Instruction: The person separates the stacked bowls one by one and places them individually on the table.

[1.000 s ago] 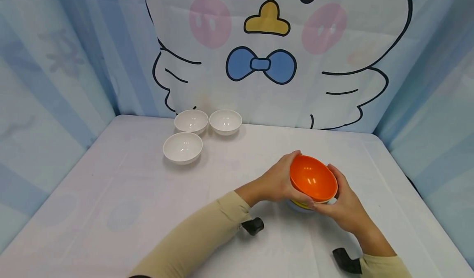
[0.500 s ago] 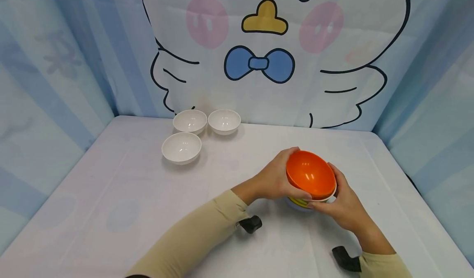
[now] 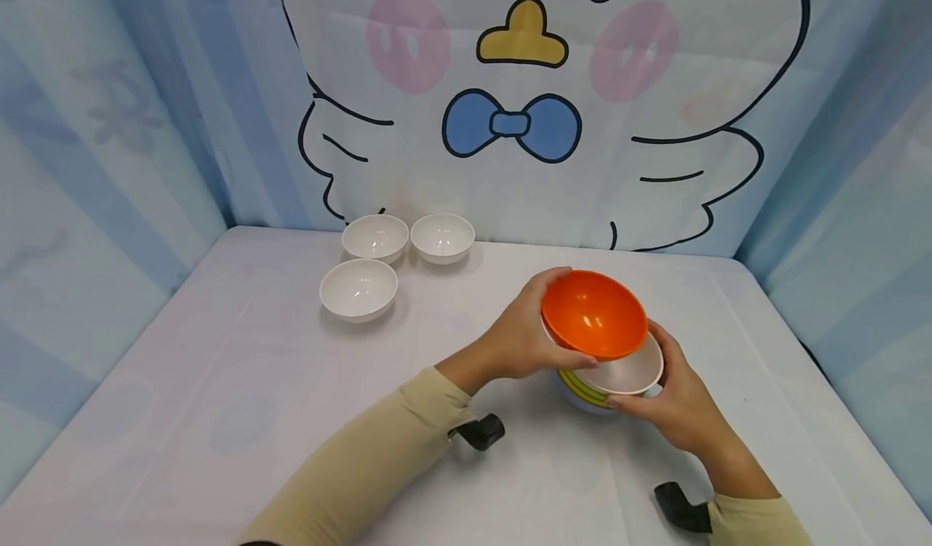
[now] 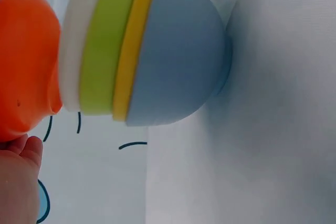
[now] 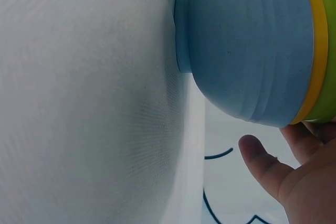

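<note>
My left hand (image 3: 518,337) grips an orange bowl (image 3: 593,313) by its sides, thumb at the near rim. That bowl is tilted and sits just above a nested stack, overlapping its left part in the head view. Uppermost in the stack is a white bowl (image 3: 637,370); below it come a green bowl (image 4: 107,45), a yellow bowl (image 4: 132,51) and a blue bowl (image 5: 252,45), whose foot is at the tabletop. With thumb and fingers, my right hand (image 3: 680,404) holds the stack's right side near its upper rims.
Three white bowls stand in a group at the back left: a front bowl (image 3: 359,290), a back-left bowl (image 3: 375,239) and a back-right bowl (image 3: 442,239). A white cloth (image 3: 218,384) covers the table, and a printed curtain (image 3: 510,198) hangs behind it.
The orange bowl has come up out of the stack and moved left with my left hand, uncovering the white bowl inside. My right hand has stayed at the stack.
</note>
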Demonstrator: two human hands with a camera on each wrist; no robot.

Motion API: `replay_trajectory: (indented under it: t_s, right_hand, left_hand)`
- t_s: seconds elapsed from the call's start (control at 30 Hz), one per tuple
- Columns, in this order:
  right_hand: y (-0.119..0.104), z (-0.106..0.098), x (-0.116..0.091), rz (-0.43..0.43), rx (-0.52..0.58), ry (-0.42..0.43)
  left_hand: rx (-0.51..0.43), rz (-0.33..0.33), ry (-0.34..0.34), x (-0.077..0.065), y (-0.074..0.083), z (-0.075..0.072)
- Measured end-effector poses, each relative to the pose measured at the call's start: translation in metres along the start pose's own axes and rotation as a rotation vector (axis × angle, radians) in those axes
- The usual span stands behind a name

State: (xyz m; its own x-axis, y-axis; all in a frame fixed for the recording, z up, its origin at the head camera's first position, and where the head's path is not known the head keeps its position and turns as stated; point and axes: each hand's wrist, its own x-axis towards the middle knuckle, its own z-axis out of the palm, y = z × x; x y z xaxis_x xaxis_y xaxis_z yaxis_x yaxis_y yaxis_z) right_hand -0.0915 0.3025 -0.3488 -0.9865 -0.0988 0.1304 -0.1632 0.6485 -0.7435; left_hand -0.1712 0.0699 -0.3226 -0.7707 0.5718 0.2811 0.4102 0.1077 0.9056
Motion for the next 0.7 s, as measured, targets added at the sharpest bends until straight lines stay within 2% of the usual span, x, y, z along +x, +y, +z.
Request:
replay_trajectory:
  t_s: [0.37,0.5,0.7]
  right_hand:
    - [0.001,-0.002,0.001,0.049,0.024,-0.020]
    - [0.002,-0.001,0.001,0.034,0.044,-0.013]
    - [0.003,0.000,0.000,-0.001,0.055,0.003]
  left_hand:
    - [0.025,0.066,0.134,-0.005,-0.001,-0.023]
    - [0.030,0.057,0.187,-0.008,-0.005,-0.033]
    - [0.069,0.008,0.263,-0.017,-0.017,-0.051]
